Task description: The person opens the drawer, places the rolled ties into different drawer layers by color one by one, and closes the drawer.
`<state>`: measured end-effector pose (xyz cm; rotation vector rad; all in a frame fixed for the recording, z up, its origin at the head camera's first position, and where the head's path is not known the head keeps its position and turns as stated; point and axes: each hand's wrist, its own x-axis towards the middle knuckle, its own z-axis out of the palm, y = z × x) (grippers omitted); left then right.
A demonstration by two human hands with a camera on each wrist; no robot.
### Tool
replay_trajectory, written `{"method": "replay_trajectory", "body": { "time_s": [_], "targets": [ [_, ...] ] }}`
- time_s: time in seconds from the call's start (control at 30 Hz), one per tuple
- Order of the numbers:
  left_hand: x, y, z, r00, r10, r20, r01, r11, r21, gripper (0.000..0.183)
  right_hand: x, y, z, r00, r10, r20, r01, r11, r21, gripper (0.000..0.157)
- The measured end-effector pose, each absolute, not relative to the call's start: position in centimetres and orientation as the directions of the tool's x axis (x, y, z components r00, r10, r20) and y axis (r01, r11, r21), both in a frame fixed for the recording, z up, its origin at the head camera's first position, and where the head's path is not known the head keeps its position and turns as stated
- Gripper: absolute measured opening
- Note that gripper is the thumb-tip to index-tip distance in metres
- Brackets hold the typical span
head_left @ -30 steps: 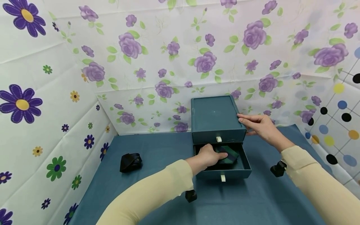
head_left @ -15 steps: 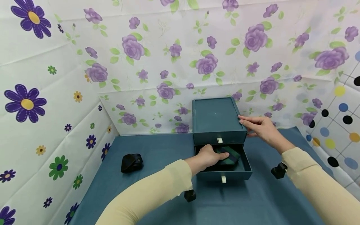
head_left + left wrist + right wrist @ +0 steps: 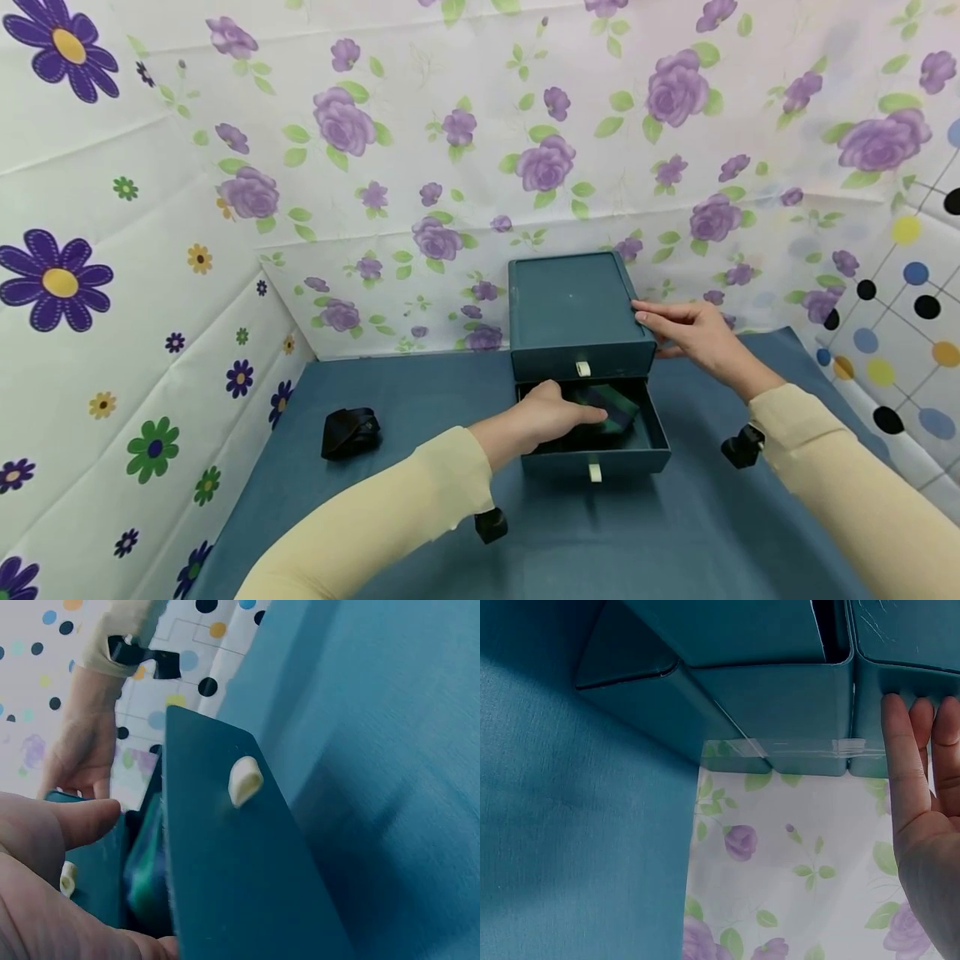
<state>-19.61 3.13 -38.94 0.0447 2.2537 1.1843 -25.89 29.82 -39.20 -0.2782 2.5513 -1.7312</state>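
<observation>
reaching into the lower drawer (image 3: 630, 463), the left hand (image 3: 546, 415) is placed at the left of a green-and-dark cloth roll (image 3: 621, 408), which is held within the drawer's right part. its thumb is stretched out over the roll; its other fingers are mostly hidden, so whether anything is gripped cannot be told. if only one edge were caught, the roll could be loosened or dropped in lifting. the near wall could also be snagged by the black device (image 3: 491, 526) worn at the left cuff, and the drawer, which is drawn well out, could be tipped or pulled free.

the right hand (image 3: 701, 337) is set against the right side of the drawer unit (image 3: 572, 300), fingers straight, with nothing gripped. should too little pressure be applied there, the unit could be dragged nearer over the tabletop (image 3: 427, 383); with too much, it could be shoved left. a strip of what looks like clear tape (image 3: 847, 746) is seen across the seams, and these could be strained by such a push.

farther left, a black roll (image 3: 351, 433) is seen well apart, and is only threatened if brushed by the left sleeve (image 3: 390, 508).
</observation>
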Motion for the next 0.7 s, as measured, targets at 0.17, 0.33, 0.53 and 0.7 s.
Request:
{"method": "replay_trajectory", "body": {
  "time_s": [0.17, 0.33, 0.53, 0.7],
  "targets": [
    [-18.8, 2.3, -37.7, -0.867, 0.292, -0.405, -0.132, 0.648, 0.75, 0.082, -26.0, 29.8, -39.0, -0.982, -0.177, 0.065, -0.125, 0.352, -0.928, 0.047],
    [-18.2, 1.2, -37.1, -0.904, 0.329, -0.271, -0.006, 0.625, 0.781, 0.051, -25.8, 29.8, -39.0, -0.981, -0.185, 0.064, -0.126, 0.347, -0.929, 0.046],
    [-17.3, 0.2, -37.4, -0.919, 0.383, -0.092, 0.111, 0.475, 0.873, 0.029, -25.9, 29.9, -39.0, -0.981, -0.184, 0.066, -0.126, 0.339, -0.932, 0.045],
    [-16.6, -0.4, -38.5, -0.917, 0.399, 0.008, 0.138, 0.299, 0.944, 0.024, -25.9, 29.9, -39.2, -0.981, -0.184, 0.061, -0.12, 0.332, -0.936, 0.044]
  ]
}}
